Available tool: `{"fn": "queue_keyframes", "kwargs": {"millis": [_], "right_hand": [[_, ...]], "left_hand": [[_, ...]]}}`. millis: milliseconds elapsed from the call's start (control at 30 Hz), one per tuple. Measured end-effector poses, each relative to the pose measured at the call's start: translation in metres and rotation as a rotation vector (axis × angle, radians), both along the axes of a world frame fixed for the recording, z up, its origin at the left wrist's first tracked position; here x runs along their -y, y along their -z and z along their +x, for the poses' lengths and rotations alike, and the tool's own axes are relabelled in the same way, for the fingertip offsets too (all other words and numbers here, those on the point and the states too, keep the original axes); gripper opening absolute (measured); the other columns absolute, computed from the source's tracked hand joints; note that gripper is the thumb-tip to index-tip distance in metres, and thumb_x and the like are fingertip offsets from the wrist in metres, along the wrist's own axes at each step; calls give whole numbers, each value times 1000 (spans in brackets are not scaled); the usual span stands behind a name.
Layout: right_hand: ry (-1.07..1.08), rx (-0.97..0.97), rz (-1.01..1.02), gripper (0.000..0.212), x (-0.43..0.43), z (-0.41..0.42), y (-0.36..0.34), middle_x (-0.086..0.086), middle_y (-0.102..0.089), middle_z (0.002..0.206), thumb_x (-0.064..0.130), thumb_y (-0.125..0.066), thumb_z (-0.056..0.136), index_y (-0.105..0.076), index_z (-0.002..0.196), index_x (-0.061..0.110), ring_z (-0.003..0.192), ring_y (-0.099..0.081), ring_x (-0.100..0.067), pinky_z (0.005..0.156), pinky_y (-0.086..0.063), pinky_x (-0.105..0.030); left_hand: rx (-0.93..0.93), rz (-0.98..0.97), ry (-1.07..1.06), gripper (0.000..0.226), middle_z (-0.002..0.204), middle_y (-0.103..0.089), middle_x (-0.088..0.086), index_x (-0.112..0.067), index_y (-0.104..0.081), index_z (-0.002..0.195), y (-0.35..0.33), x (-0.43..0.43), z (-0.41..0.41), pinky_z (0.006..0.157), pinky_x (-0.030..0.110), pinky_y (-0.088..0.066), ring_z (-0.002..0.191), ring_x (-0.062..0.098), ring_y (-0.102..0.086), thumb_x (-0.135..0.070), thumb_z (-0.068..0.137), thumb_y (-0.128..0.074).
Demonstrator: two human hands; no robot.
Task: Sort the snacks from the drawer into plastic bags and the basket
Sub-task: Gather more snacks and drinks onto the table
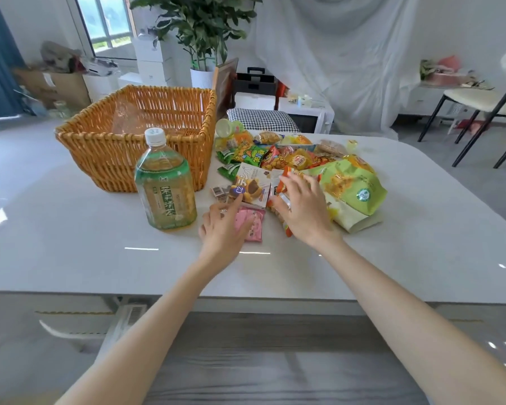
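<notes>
**Head view: both hands at the near edge of the snack heap**

A white bench (70, 244) carries a wicker basket (123, 159) at upper left of centre. A green-tea bottle (165, 188) stands upright just in front of the basket. The loose snacks (287, 157) lie heaped at centre right, beside the basket and outside it, with a large green bag (354, 185) at the heap's right.

The right hand (303, 213) has its thumb and fingers curled round a clear packet with orange ends (284, 178). The left hand (224, 229) lies palm down on a pink packet (257, 219), fingers bent over it. Its index fingertip touches a biscuit box (250, 182). Whether these fingers grip the pink packet cannot be told.
</notes>
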State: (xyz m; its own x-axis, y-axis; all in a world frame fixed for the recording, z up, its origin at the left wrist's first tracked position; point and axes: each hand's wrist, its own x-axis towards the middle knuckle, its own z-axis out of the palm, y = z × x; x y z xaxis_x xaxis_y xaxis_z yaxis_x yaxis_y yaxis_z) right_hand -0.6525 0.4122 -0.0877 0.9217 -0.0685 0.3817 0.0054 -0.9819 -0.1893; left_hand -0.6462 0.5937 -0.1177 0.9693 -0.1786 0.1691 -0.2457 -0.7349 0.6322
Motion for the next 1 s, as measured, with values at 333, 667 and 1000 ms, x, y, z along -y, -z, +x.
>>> {"fn": "queue_keyframes", "kwargs": {"millis": [333, 667, 1000], "right_hand": [[-275, 103, 301, 23, -88, -128, 10, 13, -61, 110, 26, -56, 94, -59, 117, 25, 103, -51, -7, 75, -43, -22], [-369, -152, 351, 17, -148, -160, 80, 16, -63, 97, 30, -54, 94, -59, 110, 28, 77, -51, 1, 67, -46, -24], [-443, -262, 283, 47, -135, -161, 105, 16, -49, 133, 29, -65, 88, -49, 132, 31, 123, -41, -6, 87, -52, -32]], "left_hand": [[96, -268, -22, 34, 112, -54, -15, -33, -55, 127, 8, -132, -142, 80, 21, -48, 96, 3, -57, -22, 95, -55], [-445, 382, -276, 69, 136, -36, 17, -9, -30, 142, 69, -187, -149, 99, 41, -38, 126, 34, -36, -43, 90, -59], [-264, 320, -40, 53, 124, -55, 2, -20, -52, 131, 67, -179, -153, 84, 30, -48, 109, 21, -55, -10, 81, -68]]}}
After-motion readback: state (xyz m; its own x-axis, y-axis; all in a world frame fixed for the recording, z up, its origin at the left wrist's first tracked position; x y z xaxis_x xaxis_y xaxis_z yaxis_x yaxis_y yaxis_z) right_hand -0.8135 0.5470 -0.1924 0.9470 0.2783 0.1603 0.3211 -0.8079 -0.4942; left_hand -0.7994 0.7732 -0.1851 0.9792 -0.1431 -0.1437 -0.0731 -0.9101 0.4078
